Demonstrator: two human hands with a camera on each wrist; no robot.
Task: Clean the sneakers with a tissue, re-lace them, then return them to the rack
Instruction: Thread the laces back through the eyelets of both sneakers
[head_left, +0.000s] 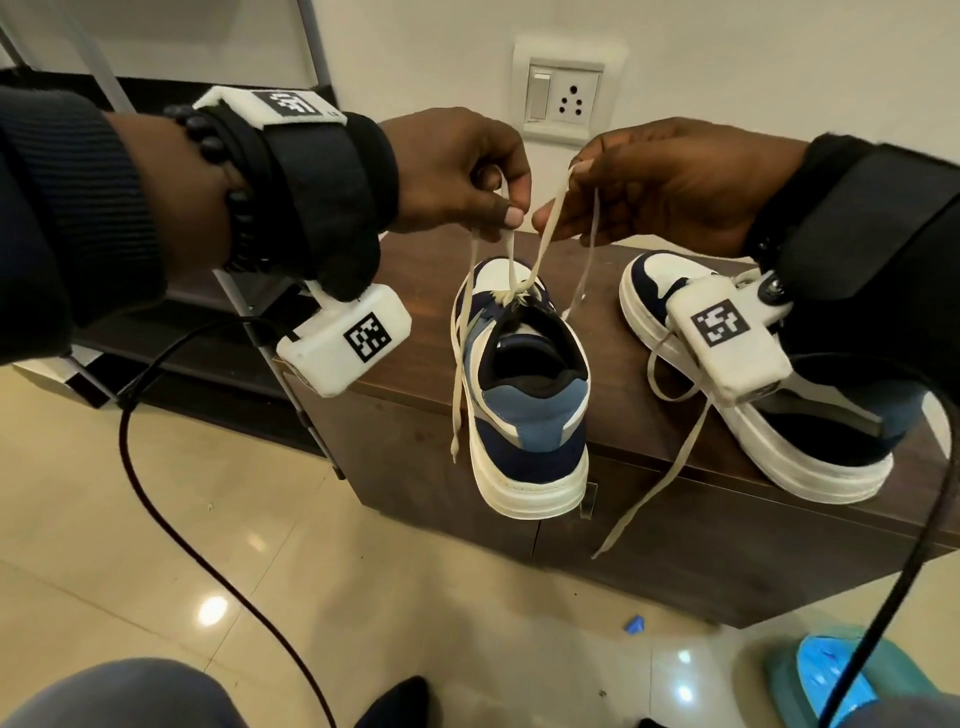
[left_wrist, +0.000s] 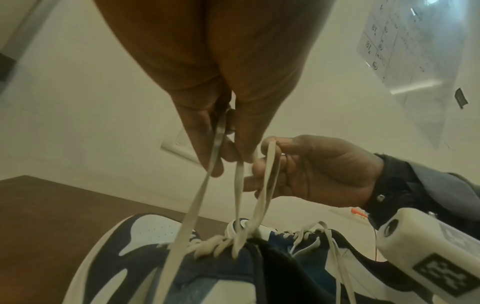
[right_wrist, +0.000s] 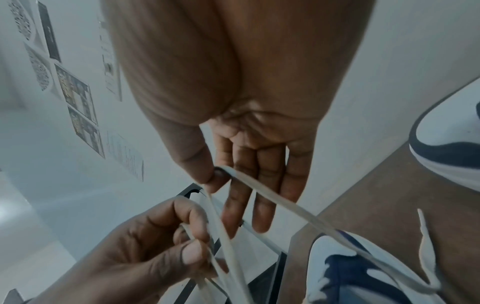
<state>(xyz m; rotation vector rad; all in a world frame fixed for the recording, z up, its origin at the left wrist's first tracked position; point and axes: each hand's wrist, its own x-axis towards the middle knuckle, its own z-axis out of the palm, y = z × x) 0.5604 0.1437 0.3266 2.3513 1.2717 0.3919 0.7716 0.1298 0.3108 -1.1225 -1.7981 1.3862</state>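
A white, navy and blue sneaker (head_left: 522, 384) stands on the brown cabinet (head_left: 649, 431), heel toward me and overhanging the front edge. Its cream laces (head_left: 511, 254) rise from a knot at the tongue. My left hand (head_left: 462, 171) pinches a loop of lace (left_wrist: 221, 127) between thumb and fingers. My right hand (head_left: 649, 182) pinches the other lace strand (right_wrist: 259, 185) with thumb and forefinger, its other fingers straight. Both hands hover close together above the shoe. The second sneaker (head_left: 753, 395) sits to the right with loose laces (head_left: 660, 478) trailing over the edge.
A wall socket plate (head_left: 566, 98) is behind the hands. A metal rack frame (head_left: 291, 395) with dark shelves stands at the left. Black cables (head_left: 156, 499) hang from both wrists. A blue scrap (head_left: 635, 623) and teal slippers (head_left: 826, 675) lie on the glossy tiled floor.
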